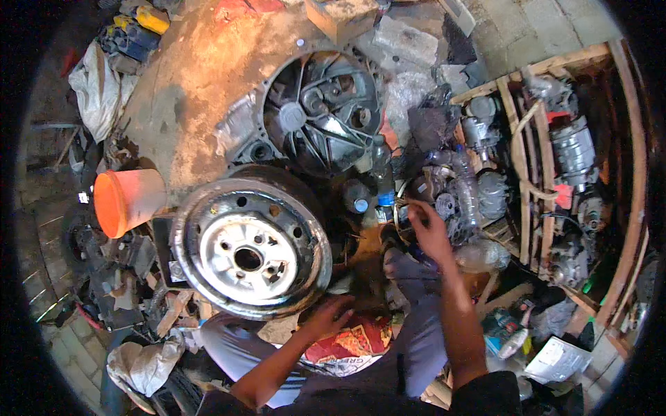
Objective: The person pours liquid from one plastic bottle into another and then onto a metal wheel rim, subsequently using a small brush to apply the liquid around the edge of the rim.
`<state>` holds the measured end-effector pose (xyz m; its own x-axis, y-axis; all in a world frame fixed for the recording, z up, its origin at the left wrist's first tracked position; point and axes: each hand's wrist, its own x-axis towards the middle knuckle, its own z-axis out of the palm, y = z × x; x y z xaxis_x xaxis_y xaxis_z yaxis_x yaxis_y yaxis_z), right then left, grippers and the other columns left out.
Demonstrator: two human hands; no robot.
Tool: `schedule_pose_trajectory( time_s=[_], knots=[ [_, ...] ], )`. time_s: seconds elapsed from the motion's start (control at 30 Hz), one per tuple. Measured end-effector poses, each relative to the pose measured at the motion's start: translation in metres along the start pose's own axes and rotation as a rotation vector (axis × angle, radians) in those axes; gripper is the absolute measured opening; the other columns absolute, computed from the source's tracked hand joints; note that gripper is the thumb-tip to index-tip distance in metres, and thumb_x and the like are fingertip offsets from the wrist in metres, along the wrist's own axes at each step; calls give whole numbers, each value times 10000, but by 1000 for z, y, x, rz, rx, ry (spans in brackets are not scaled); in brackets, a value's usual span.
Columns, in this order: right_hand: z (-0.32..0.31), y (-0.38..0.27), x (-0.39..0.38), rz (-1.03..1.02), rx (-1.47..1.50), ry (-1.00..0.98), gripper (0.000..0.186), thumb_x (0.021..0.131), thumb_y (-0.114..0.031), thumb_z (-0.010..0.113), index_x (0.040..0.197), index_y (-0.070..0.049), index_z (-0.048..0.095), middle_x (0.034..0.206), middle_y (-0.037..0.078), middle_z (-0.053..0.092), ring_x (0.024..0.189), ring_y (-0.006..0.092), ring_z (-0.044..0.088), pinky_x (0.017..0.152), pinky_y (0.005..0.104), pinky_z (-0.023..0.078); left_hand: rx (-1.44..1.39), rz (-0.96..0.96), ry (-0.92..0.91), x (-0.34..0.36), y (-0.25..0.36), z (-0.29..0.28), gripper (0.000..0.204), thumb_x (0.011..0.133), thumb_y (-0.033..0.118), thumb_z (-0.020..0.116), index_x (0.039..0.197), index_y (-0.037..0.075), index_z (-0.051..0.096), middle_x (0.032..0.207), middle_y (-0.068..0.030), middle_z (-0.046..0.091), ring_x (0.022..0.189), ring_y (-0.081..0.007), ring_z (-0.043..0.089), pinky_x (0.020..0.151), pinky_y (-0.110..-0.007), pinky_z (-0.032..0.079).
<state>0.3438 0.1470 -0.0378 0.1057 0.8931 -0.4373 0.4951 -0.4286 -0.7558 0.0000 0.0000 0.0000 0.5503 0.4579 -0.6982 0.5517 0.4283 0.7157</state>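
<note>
A steel wheel rim (253, 301) with a silver centre and a ring of holes lies tilted in front of me, left of the middle. My left hand (329, 319) is beside its lower right edge, fingers stretched out and holding nothing; whether they touch the rim I cannot tell. Farther to the right, my right hand (429, 229) reaches forward with its fingers apart and nothing visible in them. Just left of it are a clear bottle with a blue band (384, 182) and a dark container with a blue cap (359, 197). Beyond the rim sits a large metal gear housing (322, 111).
An orange bucket (118, 204) lies on its side at the left. To the right, a wooden crate (628, 173) holds several metal machine parts (574, 149). A red printed sack (357, 340) is between my legs. Scrap pieces (125, 291) and a white sack (97, 87) clutter the left.
</note>
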Motion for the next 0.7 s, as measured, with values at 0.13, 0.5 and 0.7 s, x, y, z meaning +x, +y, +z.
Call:
schedule_pose_trajectory(
  time_s=[0.13,0.5,0.7],
  knots=[
    [30,24,57,-237,-172,-7,408,981,-182,672,1365,-68,594,1196,216,673,1076,358,668,958,446,522,284,330,117,72,-103,4,506,951,234,712,1410,108,543,1411,-198,561,1312,-406,543,1088,-497,459],
    [50,41,-4,-345,-434,-202,547,935,-257,732,1424,-75,569,1316,238,636,1209,380,623,1035,431,488,319,430,436,92,-126,23,561,975,274,680,1464,85,480,1403,-245,572,1295,-444,556,1101,-481,454],
    [23,55,-3,-359,-346,-88,561,911,-300,766,1380,-35,611,1236,225,696,1115,336,682,992,412,514,578,676,578,69,-86,29,563,927,273,715,1414,70,517,1359,-211,552,1242,-429,562,1047,-484,491]
  ],
)
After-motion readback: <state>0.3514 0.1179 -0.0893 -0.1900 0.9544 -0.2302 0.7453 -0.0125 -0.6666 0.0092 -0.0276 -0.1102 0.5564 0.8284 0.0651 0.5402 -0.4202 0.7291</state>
